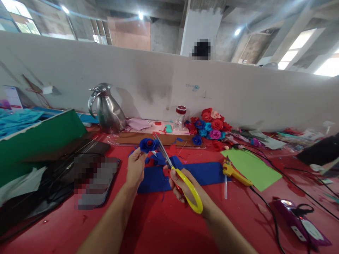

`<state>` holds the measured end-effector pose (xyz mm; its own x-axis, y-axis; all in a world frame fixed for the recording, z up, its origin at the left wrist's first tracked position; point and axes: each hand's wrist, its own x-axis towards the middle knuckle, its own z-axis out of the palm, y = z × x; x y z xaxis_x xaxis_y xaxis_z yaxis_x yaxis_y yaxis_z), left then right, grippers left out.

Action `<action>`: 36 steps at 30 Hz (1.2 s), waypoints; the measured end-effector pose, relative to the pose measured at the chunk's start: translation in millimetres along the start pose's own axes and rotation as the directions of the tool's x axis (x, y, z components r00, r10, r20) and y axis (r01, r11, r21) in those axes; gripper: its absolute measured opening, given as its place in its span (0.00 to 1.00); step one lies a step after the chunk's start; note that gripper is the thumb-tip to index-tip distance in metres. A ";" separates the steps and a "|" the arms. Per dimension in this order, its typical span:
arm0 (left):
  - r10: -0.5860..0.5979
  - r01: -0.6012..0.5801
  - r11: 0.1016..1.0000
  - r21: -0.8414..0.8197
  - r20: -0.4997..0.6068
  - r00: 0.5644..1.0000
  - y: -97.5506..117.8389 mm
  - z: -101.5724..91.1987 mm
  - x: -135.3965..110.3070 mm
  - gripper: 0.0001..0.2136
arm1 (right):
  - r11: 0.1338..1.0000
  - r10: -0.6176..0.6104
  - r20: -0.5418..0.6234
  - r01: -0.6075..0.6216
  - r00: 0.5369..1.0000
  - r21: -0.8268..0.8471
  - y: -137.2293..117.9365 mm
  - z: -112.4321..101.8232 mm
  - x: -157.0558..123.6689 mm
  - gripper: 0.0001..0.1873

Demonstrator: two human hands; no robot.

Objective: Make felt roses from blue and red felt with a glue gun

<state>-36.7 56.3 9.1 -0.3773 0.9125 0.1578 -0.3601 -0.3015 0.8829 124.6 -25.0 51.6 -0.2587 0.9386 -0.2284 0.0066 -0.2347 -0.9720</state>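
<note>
Between the fingers of my left hand (136, 165) is a blue paper flower (147, 145) with a red centre, held up over the table. My right hand (182, 181) grips a pair of scissors (188, 188) with yellow handles. Their blades point up and away, the tips close beside the flower's right edge; whether they touch it I cannot tell. Beneath both hands lies a strip of blue paper (203, 173), with blue and red scraps around its left part. My right palm is hidden behind the scissor handle.
A yellow glue gun (234, 171) lies at the right on a green sheet (256, 171), cables trailing past it. Behind stand a steel jug (109, 109), a glass jar (180, 118) and a heap of paper flowers (209, 125). A phone (102, 183) and a green box (53, 144) are left.
</note>
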 end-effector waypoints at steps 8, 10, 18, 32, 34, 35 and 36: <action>-0.018 0.018 0.999 -0.048 0.017 1.000 -1.8 -5.1 4.7 0.05 | 0.998 -0.007 0.032 0.009 0.999 -0.060 -4.0 -3.0 -3.0 0.38; -0.030 0.031 0.998 -0.060 0.019 0.999 -2.7 -6.9 5.6 0.06 | 0.998 -0.010 0.024 0.011 1.000 -0.059 -4.1 -3.6 -3.0 0.39; -0.033 0.033 0.999 -0.033 0.020 0.999 0.0 -8.8 7.1 0.06 | 0.989 0.012 0.060 -0.003 0.998 -0.149 -4.5 -10.9 -1.9 0.40; -0.053 0.054 0.998 -0.021 0.053 0.997 5.4 -13.0 8.8 0.04 | 0.964 0.040 0.087 -0.016 0.995 -0.264 -16.3 -28.1 -11.2 0.28; -0.078 0.079 0.996 -0.028 0.064 0.995 7.7 -12.1 7.9 0.05 | 0.966 0.079 0.076 -0.057 0.994 -0.252 -17.5 -29.4 -12.0 0.24; -0.084 0.086 0.996 -0.027 0.067 0.994 8.1 -12.1 7.9 0.05 | 0.967 0.101 0.073 -0.080 0.992 -0.242 -18.2 -29.9 -12.5 0.22; -0.088 0.089 0.996 -0.024 0.068 0.994 7.8 -12.6 8.2 0.06 | 0.967 0.119 0.068 -0.100 0.991 -0.235 -18.8 -30.6 -12.9 0.20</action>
<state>-53.3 57.9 11.7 -0.2855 0.9521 0.1094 -0.4127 -0.2252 0.8826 157.4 -25.0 71.1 -0.3211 0.8846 -0.3382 0.2592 -0.2614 -0.9298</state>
